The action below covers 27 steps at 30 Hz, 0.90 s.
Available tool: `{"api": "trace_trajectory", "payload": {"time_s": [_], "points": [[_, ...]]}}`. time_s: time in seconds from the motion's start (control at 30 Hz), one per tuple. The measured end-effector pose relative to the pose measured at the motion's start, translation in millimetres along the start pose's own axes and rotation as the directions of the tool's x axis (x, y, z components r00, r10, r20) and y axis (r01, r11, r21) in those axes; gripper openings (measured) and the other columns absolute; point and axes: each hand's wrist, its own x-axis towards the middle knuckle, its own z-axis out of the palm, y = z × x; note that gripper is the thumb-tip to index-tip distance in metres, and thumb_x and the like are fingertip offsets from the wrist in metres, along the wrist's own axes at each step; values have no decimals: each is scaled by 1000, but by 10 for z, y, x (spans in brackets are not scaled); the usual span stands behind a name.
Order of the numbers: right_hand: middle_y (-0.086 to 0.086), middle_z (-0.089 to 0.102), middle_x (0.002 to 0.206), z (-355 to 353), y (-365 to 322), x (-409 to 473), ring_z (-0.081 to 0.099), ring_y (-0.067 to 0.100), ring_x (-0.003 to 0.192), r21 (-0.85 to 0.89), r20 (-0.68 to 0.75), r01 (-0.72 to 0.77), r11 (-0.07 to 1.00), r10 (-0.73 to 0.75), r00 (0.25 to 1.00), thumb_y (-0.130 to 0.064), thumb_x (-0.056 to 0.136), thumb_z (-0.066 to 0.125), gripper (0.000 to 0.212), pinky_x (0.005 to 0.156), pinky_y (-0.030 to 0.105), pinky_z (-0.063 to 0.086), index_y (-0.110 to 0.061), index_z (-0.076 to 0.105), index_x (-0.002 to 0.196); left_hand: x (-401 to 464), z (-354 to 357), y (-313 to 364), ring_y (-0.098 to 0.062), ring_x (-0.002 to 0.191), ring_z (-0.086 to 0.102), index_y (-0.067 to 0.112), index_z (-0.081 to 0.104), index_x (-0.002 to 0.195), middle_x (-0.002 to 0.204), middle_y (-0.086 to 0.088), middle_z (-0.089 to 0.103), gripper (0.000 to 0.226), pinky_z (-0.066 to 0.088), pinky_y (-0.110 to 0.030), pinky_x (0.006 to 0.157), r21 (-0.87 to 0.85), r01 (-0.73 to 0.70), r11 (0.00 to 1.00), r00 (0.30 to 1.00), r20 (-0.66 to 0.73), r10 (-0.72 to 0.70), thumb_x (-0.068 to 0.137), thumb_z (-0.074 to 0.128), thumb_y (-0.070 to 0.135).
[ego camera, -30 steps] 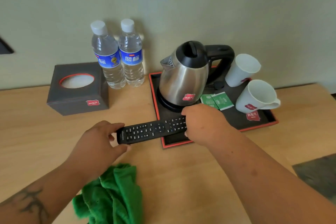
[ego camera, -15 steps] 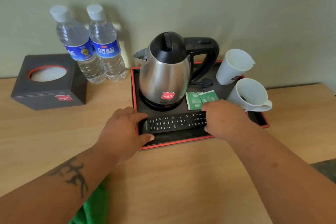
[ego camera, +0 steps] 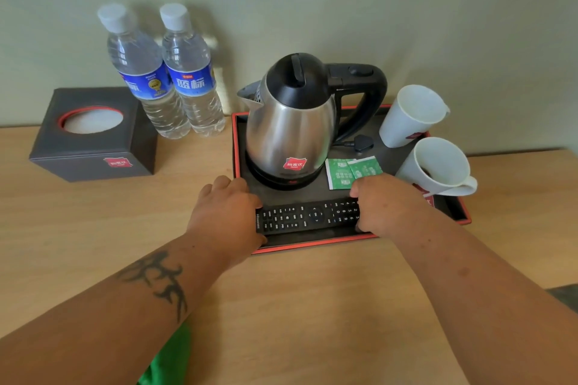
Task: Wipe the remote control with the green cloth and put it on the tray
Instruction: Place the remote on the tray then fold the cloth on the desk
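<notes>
The black remote control [ego camera: 308, 217] lies flat along the front strip of the dark, red-edged tray [ego camera: 316, 244], buttons up. My left hand [ego camera: 226, 216] grips its left end, and my right hand [ego camera: 387, 206] grips its right end. Both ends are hidden under my fingers. The green cloth [ego camera: 167, 359] lies on the wooden table near the bottom edge of the view, mostly covered by my left forearm.
On the tray stand a steel kettle [ego camera: 291, 131], two green sachets [ego camera: 352, 170] and two tilted white cups [ego camera: 436, 166]. Two water bottles [ego camera: 170, 78] and a dark tissue box [ego camera: 93, 134] sit to the left by the wall.
Both hands carried the remote from over the table onto the tray's front strip and lowered it flat. The view shifted, so the green cloth slid mostly out of sight.
</notes>
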Motion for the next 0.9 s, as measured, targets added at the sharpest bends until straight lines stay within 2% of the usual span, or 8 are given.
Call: {"api": "trace_trajectory", "payload": {"time_s": [0.2,0.3,0.4,0.5,0.57,0.67,0.8,0.9], "points": [[3,63,124,-162,-29,-297,60,26,111,69,34,-53,996,51,998,-38,80,74,73,82,36,52,-23,38,143,-180,-73,-194,-22,116,46,33,52,134,126,6,53,66,40,-35,98,-278,-23,960,998,-61,6,74,75,48],[2,66,120,-265,-375,-638,61,26,110,169,-76,-15,986,29,997,-40,86,67,50,85,37,50,-26,50,131,-498,-150,-424,-9,88,56,35,66,105,101,11,59,26,41,-19,73,-463,0,886,984,-159,-82,80,73,38],[-4,70,107,-196,-987,-914,63,23,104,355,-139,162,921,-119,983,-39,88,63,23,84,33,50,-28,64,107,-905,-182,-666,-8,76,59,30,64,82,88,11,62,14,44,-19,65,-470,188,863,982,80,-170,80,68,43],[-3,73,103,13,-1561,-1061,65,22,99,455,-16,257,853,-281,960,-39,89,60,20,82,31,52,-26,70,101,-1267,-72,-864,-21,102,59,30,55,118,117,0,59,64,50,-32,84,-178,312,933,889,401,-220,68,62,71],[0,69,117,174,-1849,-1136,63,24,108,492,121,247,835,-347,930,-44,90,61,35,88,31,50,-26,66,119,-1426,17,-942,-23,108,58,27,46,131,124,-3,56,76,49,-32,87,-134,307,942,865,453,-218,69,63,69],[-2,57,139,303,-2126,-1241,56,22,123,589,258,197,784,-413,873,-56,75,75,84,98,32,46,-30,40,147,-1509,-56,-1042,-20,98,61,23,56,122,112,-2,65,48,49,-28,78,-276,213,937,891,449,-70,82,66,46],[-19,59,131,150,-2371,-1411,57,6,119,793,223,136,594,-490,843,-51,49,94,106,104,32,46,-40,37,138,-1601,-489,-1316,-15,80,64,28,61,97,90,3,67,17,49,-25,66,-580,158,799,927,367,83,83,70,34],[-20,59,131,-120,-2609,-1578,57,3,120,893,100,127,431,-467,879,-41,50,96,115,106,32,46,-44,28,142,-1780,-871,-1550,-14,71,64,25,60,90,82,1,67,16,48,-27,60,-742,140,656,978,206,25,84,70,36]]}}
